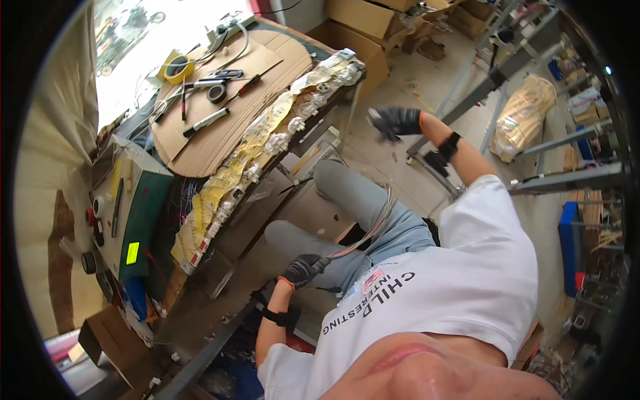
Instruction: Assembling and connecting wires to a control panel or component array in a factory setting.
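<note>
The left hand [305, 270] curls its fingers round wires [369, 239] draped across the lap [403, 230]; I cannot tell the fingers of the blurred right hand [398, 124]; a slack left grip could drop the wires

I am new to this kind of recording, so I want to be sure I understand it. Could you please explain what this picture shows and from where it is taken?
There is no machine here: these are a person's own two hands, in dark gloves. The camera is worn on the head and looks down through a very wide lens, so straight edges look curved. The left hand holds a bundle of thin wires, which runs across the lap. The right hand is stretched away from the body; it is blurred, so I cannot tell whether it holds anything. On the rounded cardboard sheet lie a black tape roll, a marker-like pen and other small tools.
</note>
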### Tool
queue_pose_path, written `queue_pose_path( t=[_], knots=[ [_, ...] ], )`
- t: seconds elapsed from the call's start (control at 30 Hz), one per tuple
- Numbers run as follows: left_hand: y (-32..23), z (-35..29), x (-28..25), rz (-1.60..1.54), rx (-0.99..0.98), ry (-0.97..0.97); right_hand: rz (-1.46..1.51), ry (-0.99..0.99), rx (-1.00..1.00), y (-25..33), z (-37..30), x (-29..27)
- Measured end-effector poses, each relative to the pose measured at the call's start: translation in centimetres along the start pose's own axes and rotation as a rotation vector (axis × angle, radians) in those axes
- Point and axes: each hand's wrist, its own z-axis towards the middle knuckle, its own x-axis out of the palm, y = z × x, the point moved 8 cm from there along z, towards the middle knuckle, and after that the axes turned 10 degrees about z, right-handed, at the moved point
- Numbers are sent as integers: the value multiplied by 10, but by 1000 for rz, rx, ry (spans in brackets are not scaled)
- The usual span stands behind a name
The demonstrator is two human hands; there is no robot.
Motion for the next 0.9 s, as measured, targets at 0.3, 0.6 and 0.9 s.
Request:
queue_pose_path(
  t=[0.3, 0.6, 0.9],
  knots=[
    [-307, 42, -134, -619, 741, 273, 745, 36, -95, 110, -208, 65],
    [-559, 32, -252, -103, 946, -205, -472, -1280, 617, 115, -638, -128],
    [-755, 146, -360, 1247, 1567, -1449, -1528, -1395, 1011, 41, -891, -325]
  ],
)
